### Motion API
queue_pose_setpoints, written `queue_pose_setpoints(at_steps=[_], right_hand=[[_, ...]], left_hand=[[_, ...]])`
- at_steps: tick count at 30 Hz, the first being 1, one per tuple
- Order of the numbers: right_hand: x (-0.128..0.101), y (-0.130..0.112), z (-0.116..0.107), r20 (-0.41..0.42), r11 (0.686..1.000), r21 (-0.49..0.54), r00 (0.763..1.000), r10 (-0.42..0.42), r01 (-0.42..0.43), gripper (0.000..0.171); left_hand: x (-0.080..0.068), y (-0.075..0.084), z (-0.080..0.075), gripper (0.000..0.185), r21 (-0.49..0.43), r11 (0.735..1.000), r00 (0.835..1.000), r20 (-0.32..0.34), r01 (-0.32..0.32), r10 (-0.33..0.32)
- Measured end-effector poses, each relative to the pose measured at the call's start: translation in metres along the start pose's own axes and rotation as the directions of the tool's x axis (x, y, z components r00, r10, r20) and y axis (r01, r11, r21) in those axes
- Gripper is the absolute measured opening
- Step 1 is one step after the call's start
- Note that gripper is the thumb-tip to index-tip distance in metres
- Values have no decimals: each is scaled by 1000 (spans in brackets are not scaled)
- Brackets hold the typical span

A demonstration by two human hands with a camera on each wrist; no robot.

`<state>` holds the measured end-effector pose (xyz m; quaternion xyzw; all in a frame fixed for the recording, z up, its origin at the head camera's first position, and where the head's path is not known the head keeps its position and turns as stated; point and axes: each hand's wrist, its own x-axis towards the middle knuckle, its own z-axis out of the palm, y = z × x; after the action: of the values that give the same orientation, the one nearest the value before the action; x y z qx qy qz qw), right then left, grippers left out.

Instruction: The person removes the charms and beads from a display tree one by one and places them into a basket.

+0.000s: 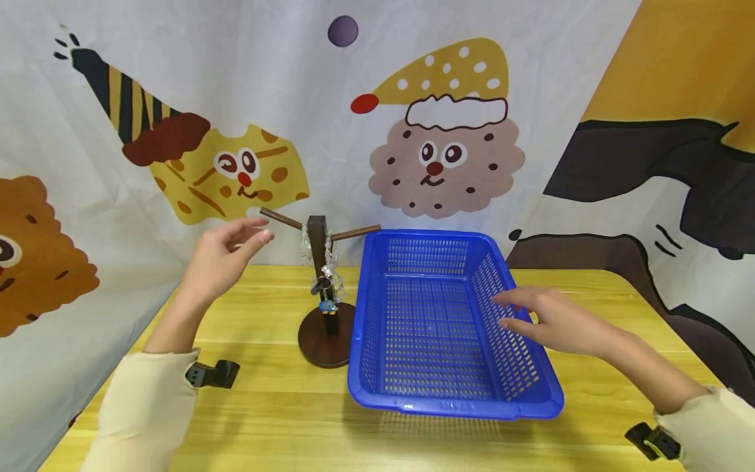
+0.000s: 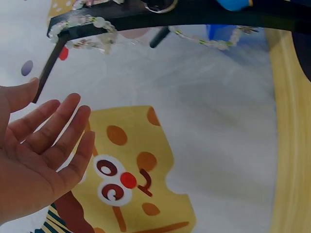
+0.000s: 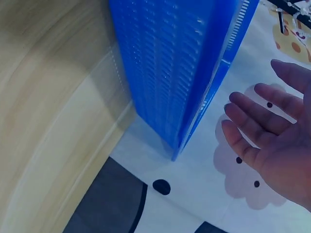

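Observation:
My left hand (image 1: 212, 265) hovers left of a dark wooden jewelry stand (image 1: 317, 229), its loosely bent fingers near the tip of the stand's left peg (image 1: 282, 218). Nothing lies in that palm in the left wrist view. Clear beaded bracelets (image 2: 99, 22) hang on the stand. A small blue charm (image 1: 328, 307) dangles in front of the post, below a dark trinket (image 1: 321, 285). My right hand (image 1: 551, 321), relaxed and holding nothing, is over the right side of a blue plastic basket (image 1: 454, 409). In the right wrist view its fingers are spread apart.
Both the stand's round base (image 1: 312, 341) and the basket rest on a yellow wood-grain table (image 1: 265, 406). Behind the table hangs a white cloth (image 1: 248, 72) printed with cartoon food. Each sleeve has a black wrist device, such as the left one (image 1: 213, 374).

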<state>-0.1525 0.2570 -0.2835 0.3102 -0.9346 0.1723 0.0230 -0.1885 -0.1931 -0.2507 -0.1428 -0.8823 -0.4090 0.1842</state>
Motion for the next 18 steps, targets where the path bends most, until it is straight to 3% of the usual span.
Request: queue_pose_setpoints(at_steps=[12, 18], right_hand=[[10, -8, 5, 85, 999, 20, 995, -50, 49, 33], [17, -14, 9, 105, 996, 9, 990, -92, 91, 31]], left_hand=[[13, 12, -3, 36, -9, 1000, 995, -96, 4, -4], [16, 15, -6, 34, 14, 1000, 994, -110, 28, -26]])
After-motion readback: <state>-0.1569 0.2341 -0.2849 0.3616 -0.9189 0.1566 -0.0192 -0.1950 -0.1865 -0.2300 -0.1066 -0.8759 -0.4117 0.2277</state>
